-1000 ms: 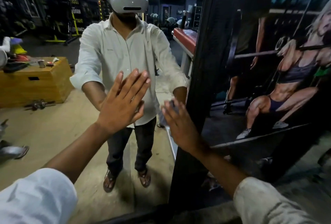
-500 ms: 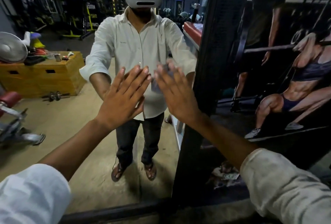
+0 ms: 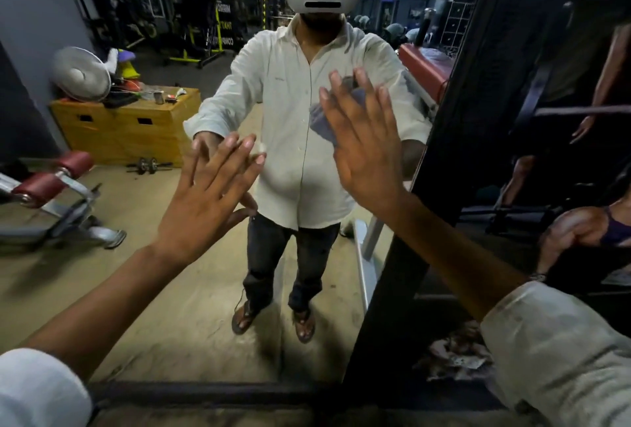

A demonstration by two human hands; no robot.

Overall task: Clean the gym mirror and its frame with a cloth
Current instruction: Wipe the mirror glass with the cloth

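The mirror (image 3: 136, 273) fills the left and centre of the view. Its black frame (image 3: 440, 160) runs up the right side and along the near bottom edge.

Left hand (image 3: 208, 201): fingers straight and spread wide, palm flat toward the glass, holding nothing. The fingertips meet their own reflection, so the hand touches the mirror surface.

Right hand (image 3: 367, 153): fingers straight and spread wide, palm pressing the cloth (image 3: 322, 121) against the glass. The cloth is blue-grey and crumpled, and shows at the left of the palm and between the fingers. It lies on the right part of the mirror, just left of the upright frame member and higher than the left hand.

Both forearms are bare, with white sleeves at the near edge.

Reflected in the glass: a person in a white shirt, a wooden box (image 3: 126, 129) with small items on top, a fan (image 3: 82, 73) and a bench with red rollers (image 3: 51, 184). A dark gym poster (image 3: 563, 119) lies right of the frame.
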